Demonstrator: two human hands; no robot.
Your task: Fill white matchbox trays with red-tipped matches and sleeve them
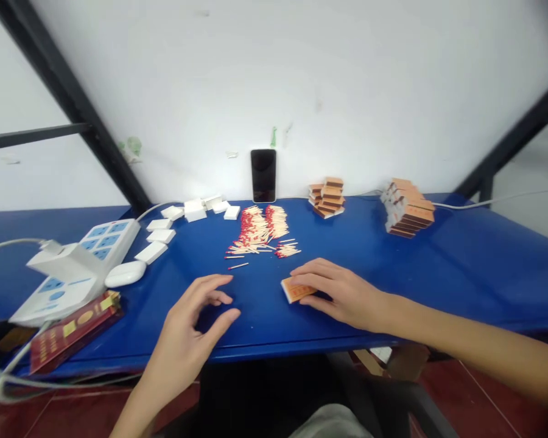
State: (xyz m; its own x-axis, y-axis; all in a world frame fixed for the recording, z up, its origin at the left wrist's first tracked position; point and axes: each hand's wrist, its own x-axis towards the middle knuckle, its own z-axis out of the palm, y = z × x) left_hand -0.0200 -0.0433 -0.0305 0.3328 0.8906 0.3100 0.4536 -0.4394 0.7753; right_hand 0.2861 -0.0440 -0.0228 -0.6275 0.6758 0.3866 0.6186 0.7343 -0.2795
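My right hand grips an orange matchbox at the desk's front, thumb on the near side and fingers over the far side. My left hand hovers to its left, thumb and fingers apart, with nothing between them. Beyond the hands lie a large heap of red-tipped matches and a smaller pile of matches. One loose match lies in front of the heap. White matchbox trays form a curved row at the back left.
Stacked matchboxes and a larger wrapped block of matchboxes stand at the back right. A phone leans on the wall. On the left are a power strip, a white earphone case and a dark red packet.
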